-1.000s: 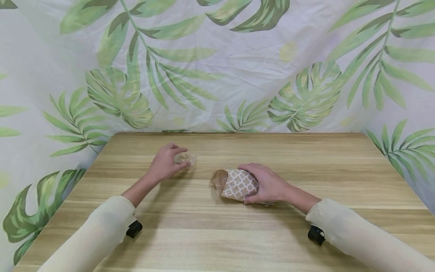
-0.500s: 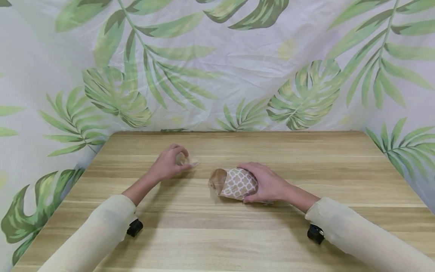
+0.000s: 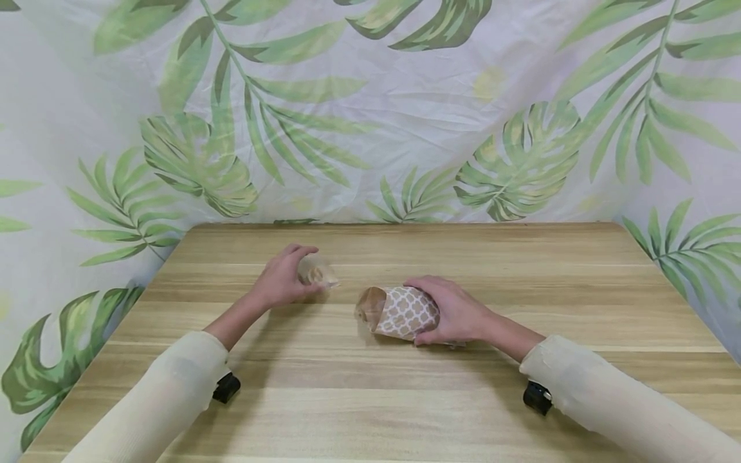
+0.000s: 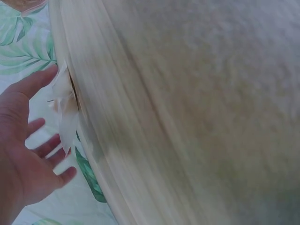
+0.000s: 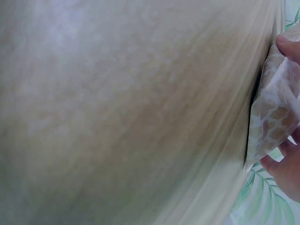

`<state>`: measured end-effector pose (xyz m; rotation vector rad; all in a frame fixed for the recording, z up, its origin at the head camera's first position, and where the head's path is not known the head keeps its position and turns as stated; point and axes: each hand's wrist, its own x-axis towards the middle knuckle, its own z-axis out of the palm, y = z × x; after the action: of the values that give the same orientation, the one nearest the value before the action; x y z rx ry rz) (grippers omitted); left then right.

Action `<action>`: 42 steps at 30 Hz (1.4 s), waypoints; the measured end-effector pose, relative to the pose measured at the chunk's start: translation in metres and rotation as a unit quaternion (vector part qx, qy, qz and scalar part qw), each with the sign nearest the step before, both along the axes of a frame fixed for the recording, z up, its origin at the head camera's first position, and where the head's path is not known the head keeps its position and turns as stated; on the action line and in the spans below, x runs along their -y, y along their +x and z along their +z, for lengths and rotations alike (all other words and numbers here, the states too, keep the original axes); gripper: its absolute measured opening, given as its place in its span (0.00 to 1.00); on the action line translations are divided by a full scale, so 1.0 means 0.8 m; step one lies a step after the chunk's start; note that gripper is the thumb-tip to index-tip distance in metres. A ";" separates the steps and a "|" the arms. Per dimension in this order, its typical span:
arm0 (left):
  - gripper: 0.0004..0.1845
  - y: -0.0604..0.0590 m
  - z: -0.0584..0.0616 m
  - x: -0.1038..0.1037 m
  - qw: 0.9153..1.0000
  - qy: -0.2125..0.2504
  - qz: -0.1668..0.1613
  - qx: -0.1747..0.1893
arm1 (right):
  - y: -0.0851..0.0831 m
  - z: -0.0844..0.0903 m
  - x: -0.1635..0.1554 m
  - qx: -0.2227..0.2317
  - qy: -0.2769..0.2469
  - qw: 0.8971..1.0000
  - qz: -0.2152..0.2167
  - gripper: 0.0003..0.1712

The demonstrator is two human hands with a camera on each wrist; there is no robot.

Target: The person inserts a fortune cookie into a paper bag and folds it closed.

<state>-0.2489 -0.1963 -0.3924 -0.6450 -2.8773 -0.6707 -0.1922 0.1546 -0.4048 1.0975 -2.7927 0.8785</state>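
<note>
A brown paper bag [image 3: 399, 313] with a white lattice print lies on its side on the wooden table [image 3: 370, 405], its open mouth facing left. My right hand [image 3: 457, 312] grips the bag's right end with the fingers curled over it; in the right wrist view the bag [image 5: 274, 112] sits between those fingertips [image 5: 289, 47]. A small pale item in a clear wrapper [image 3: 317, 273] lies left of the bag. My left hand [image 3: 286, 276] hovers at it with fingers spread and straight. In the left wrist view the left hand [image 4: 28, 154] just touches the wrapper [image 4: 65, 112].
A leaf-print cloth [image 3: 370, 116] hangs behind the table and down both sides. The table's far edge [image 3: 405, 225] runs just behind both hands. Black wrist-camera mounts [image 3: 227, 388] [image 3: 536, 397] sit under each sleeve.
My left hand's fingers have opened and lifted off the small wrapped item, which now lies a little more exposed. The right hand and the bag have not moved.
</note>
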 end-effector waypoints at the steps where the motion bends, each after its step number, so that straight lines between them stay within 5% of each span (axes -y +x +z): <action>1: 0.42 0.000 0.000 0.001 1.000 -0.011 0.008 0.001 | 0.000 0.000 0.000 0.000 0.000 1.000 0.000 0.56; 8: 0.45 0.000 -0.001 0.009 0.998 -0.044 0.030 0.014 | 0.000 -0.001 0.000 0.000 0.000 1.000 0.001 0.56; 22: 0.37 0.000 -0.003 0.015 0.999 0.024 0.012 0.033 | 0.002 0.000 -0.001 0.005 -0.001 1.000 0.001 0.56; 36: 0.34 0.009 0.003 0.003 0.993 0.088 -0.069 0.040 | 0.001 0.001 0.000 0.007 -0.003 1.000 0.002 0.56; 42: 0.34 0.011 0.006 -0.003 0.992 0.097 -0.077 0.041 | 0.001 0.001 0.000 0.005 -0.001 1.000 0.003 0.56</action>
<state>-0.2404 -0.1936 -0.3877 -0.8332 -2.8065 -1.0053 -0.1917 0.1544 -0.4041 1.1039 -2.7968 0.8909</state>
